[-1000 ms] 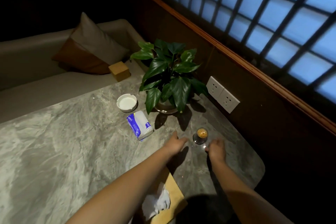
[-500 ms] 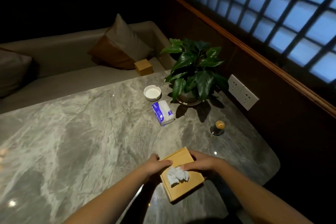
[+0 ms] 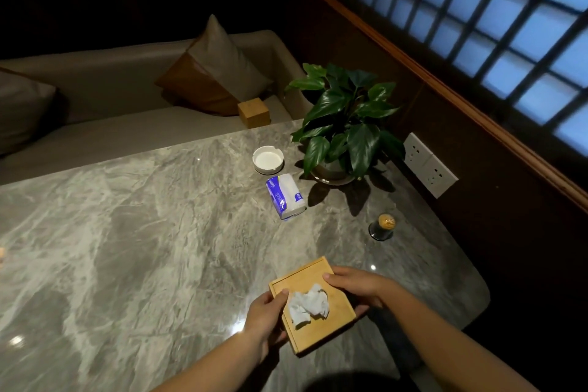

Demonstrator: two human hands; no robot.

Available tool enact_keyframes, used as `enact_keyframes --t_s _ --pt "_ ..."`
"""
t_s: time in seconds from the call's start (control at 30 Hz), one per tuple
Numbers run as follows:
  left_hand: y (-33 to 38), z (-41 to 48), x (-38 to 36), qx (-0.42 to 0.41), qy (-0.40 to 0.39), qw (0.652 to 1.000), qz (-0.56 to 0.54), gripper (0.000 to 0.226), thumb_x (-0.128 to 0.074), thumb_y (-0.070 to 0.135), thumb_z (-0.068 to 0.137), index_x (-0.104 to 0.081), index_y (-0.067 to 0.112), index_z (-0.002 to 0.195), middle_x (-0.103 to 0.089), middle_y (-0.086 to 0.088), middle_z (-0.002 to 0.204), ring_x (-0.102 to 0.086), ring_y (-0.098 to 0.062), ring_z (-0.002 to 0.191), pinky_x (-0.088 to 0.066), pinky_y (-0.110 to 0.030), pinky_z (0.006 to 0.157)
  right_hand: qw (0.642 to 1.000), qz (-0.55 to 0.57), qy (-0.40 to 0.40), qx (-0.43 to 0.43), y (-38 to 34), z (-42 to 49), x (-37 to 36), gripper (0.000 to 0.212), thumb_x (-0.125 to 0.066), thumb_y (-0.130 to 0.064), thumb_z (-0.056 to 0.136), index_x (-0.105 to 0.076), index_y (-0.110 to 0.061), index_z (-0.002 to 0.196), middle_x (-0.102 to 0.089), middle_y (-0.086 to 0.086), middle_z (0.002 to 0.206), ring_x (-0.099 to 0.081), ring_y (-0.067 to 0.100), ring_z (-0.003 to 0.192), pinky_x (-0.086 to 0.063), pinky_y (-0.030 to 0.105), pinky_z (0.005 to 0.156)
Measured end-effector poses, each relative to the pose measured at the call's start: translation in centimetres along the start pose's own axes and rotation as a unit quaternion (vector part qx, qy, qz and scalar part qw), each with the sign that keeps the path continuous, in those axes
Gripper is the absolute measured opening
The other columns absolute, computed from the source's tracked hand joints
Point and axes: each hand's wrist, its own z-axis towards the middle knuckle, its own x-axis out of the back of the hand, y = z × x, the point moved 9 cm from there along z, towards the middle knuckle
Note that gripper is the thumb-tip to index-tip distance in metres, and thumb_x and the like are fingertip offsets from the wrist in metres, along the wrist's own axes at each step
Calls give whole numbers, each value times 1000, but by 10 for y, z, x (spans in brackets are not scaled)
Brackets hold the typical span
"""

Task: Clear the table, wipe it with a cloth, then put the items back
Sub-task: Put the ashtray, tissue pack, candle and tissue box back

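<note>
Left hand [image 3: 265,317] and right hand [image 3: 358,285] grip the wooden tissue box [image 3: 313,305] by its sides

Two boxes [image 3: 305,280] [image 3: 254,112]; two cushions [image 3: 219,70] [image 3: 22,105]; two sockets [image 3: 415,149] [image 3: 440,173]; one ashtray [image 3: 268,159]; one tissue pack [image 3: 286,196]; one plant [image 3: 346,118]; one jar [image 3: 381,226]; two hands [image 3: 265,318] [image 3: 356,286].

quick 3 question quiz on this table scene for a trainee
1. True or false: the left hand and right hand both hold the wooden tissue box.
2. Which lies right beside the white ashtray? A) blue-and-white tissue pack B) a phone C) a cup
3. Fill in: the smaller wooden box sits on the ___, not the table.
Key: 1 true; 2 A; 3 sofa.
</note>
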Motion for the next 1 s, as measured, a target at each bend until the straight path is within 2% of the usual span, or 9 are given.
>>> enact_keyframes --t_s 0.17,0.27,0.4,0.53,0.57,0.63,0.73,0.93,1.0 --pt "18 14 -10 -8 11 999 -31 26 -51 28 95 -61 10 113 -69 -11 83 -62 -24 71 -48 -28 58 1000 -4 31 0 -17 3 22 30 -33 -47 101 -50 -33 121 -64 -1 102 -62 18 97 -53 32 66" --pt "35 27 -19 -9 12 1000 -24 28 -49 29 96 -60 12 115 -66 -8 80 -59 -21 69 -45 -26 56 998 -1 56 -17 -24 15 41 31 -32 -52 100 -52 -34 114 -65 2 107 -63 21 100 -56 39 80" --pt "55 46 -30 -5 14 1000 -24 27 -47 28 97 -59 17 118 -67 -4 90 -60 -21 88 -51 -37 80 997 11 77 -21 -37 30 63 24 -30 -51 101 -49 -36 106 -64 2 106 -61 25 106 -51 48 95" --pt "71 60 -37 -2 14 1000 -24 27 -45 26 98 -57 19 120 -67 -8 104 -60 -22 94 -51 -35 79 997 -9 75 -26 -48 44 78 28 -28 -51 101 -46 -34 115 -61 -3 95 -61 19 92 -55 39 80" --pt "76 63 -38 -1 13 1000 -25 28 -44 26 98 -56 19 122 -67 -10 108 -60 -22 92 -53 -34 78 997 -13 75 -25 -54 46 82 30 -27 -50 101 -44 -32 119 -59 -3 93 -59 17 87 -53 34 70" --pt "83 71 -42 -1 1 1000 -29 30 -42 24 99 -54 16 125 -66 -12 111 -59 -20 79 -53 -23 50 996 -19 81 -26 -61 50 90 33 -27 -51 101 -41 -32 125 -58 -3 93 -58 16 83 -51 30 63" --pt "92 77 -46 -7 -7 1000 -25 31 -42 22 99 -52 13 127 -64 -13 103 -56 -18 64 -32 -13 28 995 -26 89 -25 -66 58 102 39 -27 -51 101 -40 -34 134 -58 -3 86 -57 16 75 -46 24 51" --pt "90 90 -53 1 -16 999 -29 33 -45 26 98 -51 19 130 -64 -6 118 -61 -25 110 -50 -27 60 996 -2 93 -3 -71 62 108 39 -28 -44 103 -45 -24 132 -59 1 118 -57 20 108 -45 37 98" --pt "90 88 -52 0 -18 1000 -25 32 -44 26 98 -51 20 128 -64 -8 120 -62 -25 111 -51 -24 52 995 -22 98 4 -72 63 106 44 -28 -45 103 -47 -20 133 -61 4 124 -58 22 112 -41 42 106"
